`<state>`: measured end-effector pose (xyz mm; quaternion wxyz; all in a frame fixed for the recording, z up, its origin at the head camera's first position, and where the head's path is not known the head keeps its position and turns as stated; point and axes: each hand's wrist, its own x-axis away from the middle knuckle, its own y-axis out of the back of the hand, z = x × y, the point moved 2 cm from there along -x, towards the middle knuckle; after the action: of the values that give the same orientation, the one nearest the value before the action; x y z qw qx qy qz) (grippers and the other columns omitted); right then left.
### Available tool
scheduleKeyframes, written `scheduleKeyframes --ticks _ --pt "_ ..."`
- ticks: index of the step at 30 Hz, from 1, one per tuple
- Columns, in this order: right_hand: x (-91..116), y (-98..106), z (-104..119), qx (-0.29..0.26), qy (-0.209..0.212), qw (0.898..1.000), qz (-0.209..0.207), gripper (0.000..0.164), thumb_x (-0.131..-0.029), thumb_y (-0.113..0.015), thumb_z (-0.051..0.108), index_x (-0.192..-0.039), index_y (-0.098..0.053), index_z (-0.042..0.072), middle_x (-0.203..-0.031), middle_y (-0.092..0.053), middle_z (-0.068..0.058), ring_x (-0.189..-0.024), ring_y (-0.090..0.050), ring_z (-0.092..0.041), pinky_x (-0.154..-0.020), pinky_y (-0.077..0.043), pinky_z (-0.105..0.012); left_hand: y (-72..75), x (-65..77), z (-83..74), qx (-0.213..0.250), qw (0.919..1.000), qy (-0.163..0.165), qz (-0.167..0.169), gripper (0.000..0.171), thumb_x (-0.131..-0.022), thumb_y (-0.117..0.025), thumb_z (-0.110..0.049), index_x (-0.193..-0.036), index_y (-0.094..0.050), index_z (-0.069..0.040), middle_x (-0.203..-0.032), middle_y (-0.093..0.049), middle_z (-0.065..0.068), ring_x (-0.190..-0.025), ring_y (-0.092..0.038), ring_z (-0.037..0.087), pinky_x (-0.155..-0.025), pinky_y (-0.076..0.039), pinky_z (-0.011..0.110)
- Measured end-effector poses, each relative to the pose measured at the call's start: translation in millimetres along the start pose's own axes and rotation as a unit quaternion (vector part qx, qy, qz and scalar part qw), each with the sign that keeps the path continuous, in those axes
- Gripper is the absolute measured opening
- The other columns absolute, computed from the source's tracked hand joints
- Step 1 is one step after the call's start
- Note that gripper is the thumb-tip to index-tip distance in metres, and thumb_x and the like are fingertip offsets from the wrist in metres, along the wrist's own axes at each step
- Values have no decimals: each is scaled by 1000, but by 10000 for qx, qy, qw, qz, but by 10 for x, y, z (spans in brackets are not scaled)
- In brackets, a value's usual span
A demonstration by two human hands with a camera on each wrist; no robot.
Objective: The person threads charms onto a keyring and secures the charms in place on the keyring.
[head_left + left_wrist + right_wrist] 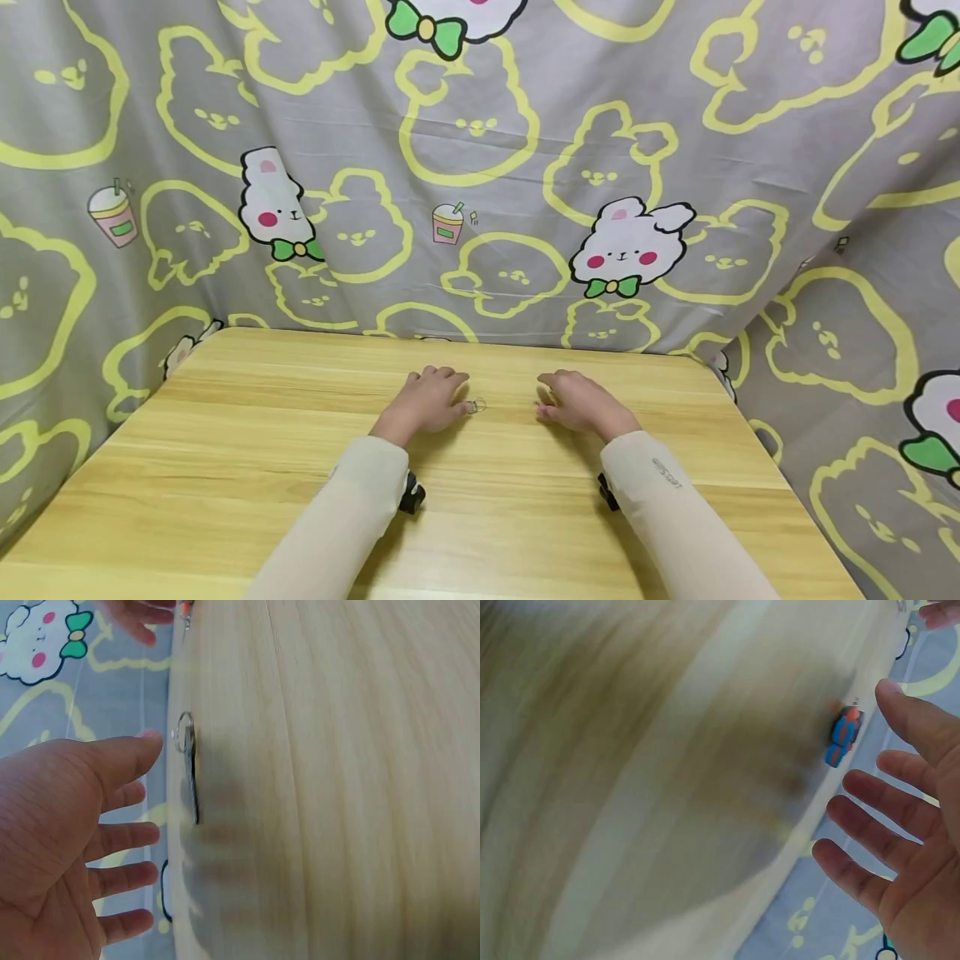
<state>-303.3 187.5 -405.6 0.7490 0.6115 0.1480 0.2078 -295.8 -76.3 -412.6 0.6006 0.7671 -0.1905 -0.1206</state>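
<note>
A metal ring with a dark, thin strip like a key [191,776] lies on the wooden table in the left wrist view. My left hand [427,400] hovers beside it, fingers apart and thumb near the ring [478,406]; nothing is in its grasp. In the right wrist view a small blue and orange charm [843,736] with a bit of metal at its top rests on the table. Close to it is my right hand [581,402], its fingers spread and holding nothing. From the head view the right hand mostly hides the charm.
The wooden table [487,533] stretches under both arms. Behind it and at its sides hangs a grey curtain [510,275] with rabbit and yellow outline prints. Black wrist cameras [412,494] sit under the sleeves.
</note>
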Motion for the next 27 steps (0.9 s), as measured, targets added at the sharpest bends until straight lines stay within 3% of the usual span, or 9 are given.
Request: scheduleKeyframes --ticks 3,6,12,20,27 --pt "-28 -29 -22 -66 36 9999 104 26 -96 -75 25 -108 -67 4 -81 -59 -4 -80 -56 -20 -77 -48 -39 -22 -38 -23 180 9998 -52 -25 56 -103 -61 -43 -149 -52 -12 -149 -51 14 -136 -43 39 -109 -36 59" --pt "-44 -45 -32 -216 93 9996 123 19 -96 -76 24 -90 -63 11 -71 -53 0 -69 -48 -16 -67 -41 -36 -45 -75 -33 338 9994 -65 -26 50 -102 -64 -41 -143 -59 -13 -141 -56 13 -124 -48 36 -103 -40 55" --pt "-55 -55 -38 -393 67 9992 -53 12 -96 -74 19 -90 -68 11 -78 -58 3 -74 -51 -14 -71 -46 -33 -105 -158 -30 681 9975 -150 -123 32 -99 -69 -37 -123 -71 -16 -122 -60 6 -104 -48 27 -89 -41 48" --pt "-104 -65 -40 -270 116 9995 -115 12 -97 -71 15 -87 -66 13 -78 -56 2 -73 -50 -15 -69 -46 -34 -126 -243 0 772 9952 -128 -581 8 -99 -71 -24 -98 -77 -20 -100 -66 -2 -98 -61 24 -90 -50 51" --pt "-127 -100 -57 -136 13 9999 13 8 -96 -66 11 -89 -62 14 -84 -53 0 -75 -48 -16 -70 -44 -33 -132 -290 -32 817 9945 -53 -659 11 -97 -73 -22 -86 -76 -22 -90 -66 -7 -88 -63 17 -87 -52 48"
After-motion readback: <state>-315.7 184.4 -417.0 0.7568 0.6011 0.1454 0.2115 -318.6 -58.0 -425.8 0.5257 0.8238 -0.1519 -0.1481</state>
